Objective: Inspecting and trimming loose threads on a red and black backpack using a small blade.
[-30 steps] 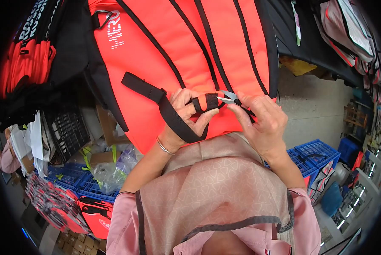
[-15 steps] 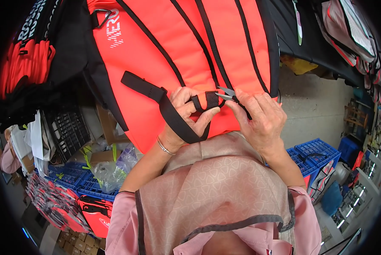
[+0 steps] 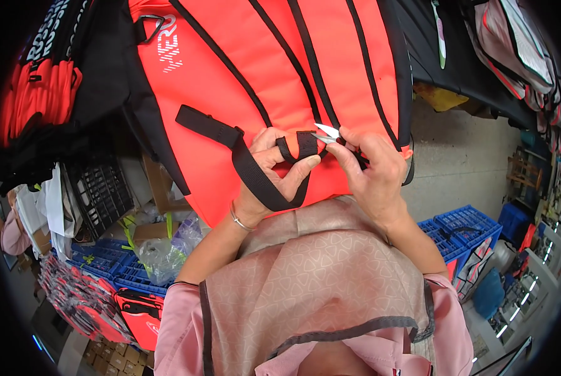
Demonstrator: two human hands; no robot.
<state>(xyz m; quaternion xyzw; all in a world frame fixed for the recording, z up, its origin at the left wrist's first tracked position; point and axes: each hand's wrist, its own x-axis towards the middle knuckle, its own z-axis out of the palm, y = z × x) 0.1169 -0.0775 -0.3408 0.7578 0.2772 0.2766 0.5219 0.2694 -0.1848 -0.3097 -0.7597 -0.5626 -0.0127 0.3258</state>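
Note:
A bright red-orange bag (image 3: 224,81) with black piping lies in front of me. My left hand (image 3: 271,169) is closed on a black webbing strap (image 3: 255,178), pinching its folded end, where an orange patch shows, between thumb and fingers. The strap loops over the back of this hand, and its other end, with a black slider, rests on the bag. Thread snips (image 3: 328,132) are in my right hand (image 3: 375,175), their pale blades apart and pointing left at the strap's end. Fingers hide most of the snips' handle.
Orange-and-black bags (image 3: 42,94) are stacked at the far left, grey ones (image 3: 515,50) at the far right. Blue plastic crates (image 3: 468,222) stand low on both sides. At the left, clear plastic bags (image 3: 158,257) lie on a crate. A white-handled tool (image 3: 440,37) is on black material at upper right.
My right hand has turned and shifted a little left, bringing the snips' blades closer to the strap's end. My left hand keeps its pinch and has barely moved.

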